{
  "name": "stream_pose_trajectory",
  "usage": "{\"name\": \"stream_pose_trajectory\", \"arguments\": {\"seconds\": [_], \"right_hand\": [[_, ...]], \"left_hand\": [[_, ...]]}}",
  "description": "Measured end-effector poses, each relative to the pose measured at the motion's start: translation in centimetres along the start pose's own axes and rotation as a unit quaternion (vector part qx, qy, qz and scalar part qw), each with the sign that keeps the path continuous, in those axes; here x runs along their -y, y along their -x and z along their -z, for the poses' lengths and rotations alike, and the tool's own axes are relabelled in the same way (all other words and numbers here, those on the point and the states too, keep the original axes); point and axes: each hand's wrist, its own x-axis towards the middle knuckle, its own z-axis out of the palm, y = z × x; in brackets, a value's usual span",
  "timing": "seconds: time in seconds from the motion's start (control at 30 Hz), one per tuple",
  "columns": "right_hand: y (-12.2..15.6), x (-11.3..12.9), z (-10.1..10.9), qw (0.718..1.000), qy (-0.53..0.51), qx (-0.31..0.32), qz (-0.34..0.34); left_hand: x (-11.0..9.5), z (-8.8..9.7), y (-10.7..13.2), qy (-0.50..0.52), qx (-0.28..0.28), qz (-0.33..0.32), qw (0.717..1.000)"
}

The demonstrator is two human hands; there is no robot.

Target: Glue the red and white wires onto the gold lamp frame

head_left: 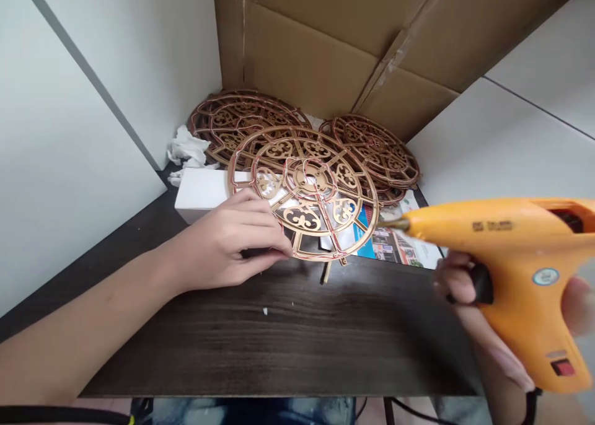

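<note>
Your left hand (pixel 232 245), fingers curled, grips the near rim of the thin gold-and-red openwork round disc (pixel 304 192) lying just beyond it, probably light and brittle, so hold the rim, while your right hand (pixel 469 313) clasps the orange glue gun (pixel 515 251).

I see the glue gun (pixel 520 251) run off the right edge, hiding most of my right hand (pixel 469 313); its label (pixel 493 226) above my fingers is unreadably blurred. Fingertips of my left hand (pixel 227 245) cover the near rim of the gold ornament (pixel 307 189).
</note>
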Motion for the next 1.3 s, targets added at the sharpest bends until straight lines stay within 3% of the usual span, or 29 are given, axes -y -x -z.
{"name": "stream_pose_trajectory", "arguments": {"seconds": [0.07, 0.13, 0.23, 0.33, 0.53, 0.77, 0.87, 1.03, 1.3], "right_hand": [[-1.6, 0.7, -1.4, 0.983, 0.001, 0.157, -0.093], [-3.4, 1.5, -2.5, 0.966, 0.023, 0.215, -0.139], [-5.7, 1.9, -3.0, 0.965, 0.087, 0.202, -0.145], [-6.6, 1.3, -1.9, 0.965, 0.083, 0.211, -0.135], [-6.1, -0.2, -0.8, 0.974, 0.089, 0.163, -0.133], [-5.7, -0.8, 0.7, 0.964, 0.099, 0.170, -0.177], [-5.3, -1.0, 0.9, 0.966, 0.047, 0.189, -0.169], [-5.2, -1.1, -0.7, 0.956, -0.050, 0.268, -0.113], [-5.3, -1.2, -1.8, 0.948, -0.079, 0.302, -0.054]], "left_hand": [[0.2, 0.1, 0.0, 0.001, 0.009, -0.005, 1.000], [0.5, 0.1, 0.2, -0.003, 0.018, -0.010, 1.000], [0.8, 0.1, 0.4, -0.011, 0.027, -0.022, 0.999], [1.0, 0.1, 0.6, -0.022, 0.031, -0.033, 0.999], [1.5, -0.2, 0.5, -0.050, 0.038, -0.050, 0.997], [1.4, -0.3, 0.4, -0.045, 0.034, -0.035, 0.998], [1.4, -0.4, 0.4, -0.047, 0.026, -0.043, 0.998], [1.4, -0.5, 0.4, -0.068, 0.032, -0.047, 0.996], [1.0, -0.4, 0.3, -0.074, 0.041, -0.021, 0.996]]}}
